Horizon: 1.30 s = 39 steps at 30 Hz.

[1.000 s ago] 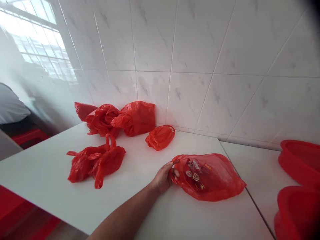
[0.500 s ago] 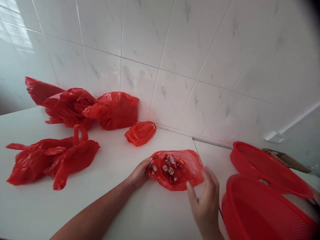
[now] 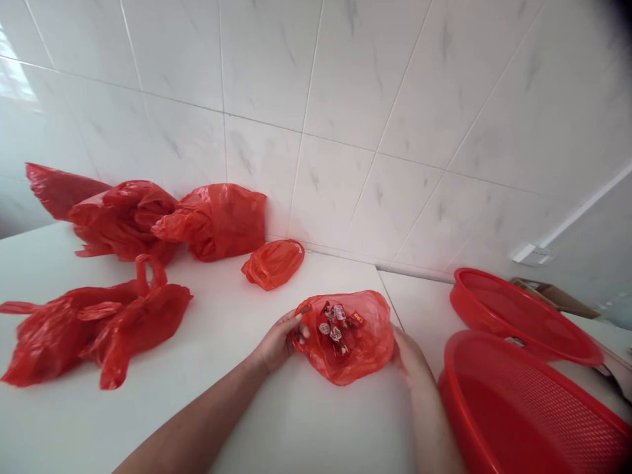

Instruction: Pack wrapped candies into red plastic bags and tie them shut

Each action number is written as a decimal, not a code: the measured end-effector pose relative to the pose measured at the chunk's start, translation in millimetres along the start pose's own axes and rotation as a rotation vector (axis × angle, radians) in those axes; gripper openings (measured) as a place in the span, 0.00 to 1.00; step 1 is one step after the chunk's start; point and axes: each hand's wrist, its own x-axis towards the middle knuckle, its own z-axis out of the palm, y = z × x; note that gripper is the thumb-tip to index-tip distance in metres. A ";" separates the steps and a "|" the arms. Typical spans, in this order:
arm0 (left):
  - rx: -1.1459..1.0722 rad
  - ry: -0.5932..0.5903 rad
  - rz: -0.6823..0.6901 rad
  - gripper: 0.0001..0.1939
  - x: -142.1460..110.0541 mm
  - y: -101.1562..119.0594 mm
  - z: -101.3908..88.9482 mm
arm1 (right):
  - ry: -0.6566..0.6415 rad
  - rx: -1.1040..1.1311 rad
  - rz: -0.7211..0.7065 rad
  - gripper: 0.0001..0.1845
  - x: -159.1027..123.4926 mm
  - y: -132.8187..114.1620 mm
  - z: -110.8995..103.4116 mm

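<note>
1. Left hand point(image 3: 281, 339): grasping the left rim of the open bag point(image 3: 368, 355), thumb on top, fingertips inside the opening.
2. Right hand point(image 3: 407, 355): at the bag's right end, touching it; fingers hidden behind the plastic, can't tell if it grips.
3. Open bag: between both hands, thin red see-through plastic, on or just over the table point(image 3: 247, 415); contact underneath not clear. Small wrapped packets point(image 3: 338, 329) bunched in its left part, nearer the left hand.
4. Small red bag point(image 3: 274, 264): beyond the left hand, near the wall point(image 3: 261, 72), lying apart from the open bag.
5. Handled bag point(image 3: 133, 322): left of the left hand, well apart, loop handle sticking up.
6. Rear bags point(image 3: 217, 220): crumpled red row, beyond and left of the left hand, close against the wall.
7. Near basket point(image 3: 523, 415): red, mesh side, just right of the right forearm; narrow gap there, tightest side.
8. Far basket point(image 3: 523, 316): red, beyond and right of the right hand, close behind the near basket.
9. Table seam point(image 3: 390, 299): runs from the wall toward the right hand, passes behind it.
10. Open room: bare white top between the forearms, also left of the left hand up to the handled bag. Strip beyond both hands runs to the wall edge.
</note>
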 end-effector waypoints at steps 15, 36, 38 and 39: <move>0.108 0.121 0.252 0.11 23.5 72.0 54.2 | 0.270 0.370 -0.372 0.16 -6.1 -60.2 8.2; 1.202 0.249 0.906 0.08 -14.6 123.0 134.7 | -0.052 0.548 -0.375 0.21 -23.6 -101.0 59.7; 1.110 0.226 0.868 0.06 -16.8 121.1 139.2 | -0.068 0.420 -0.394 0.21 -35.5 -105.3 71.4; 1.066 0.204 0.833 0.04 -17.6 119.6 141.7 | -0.086 0.338 -0.397 0.21 -41.8 -107.9 77.3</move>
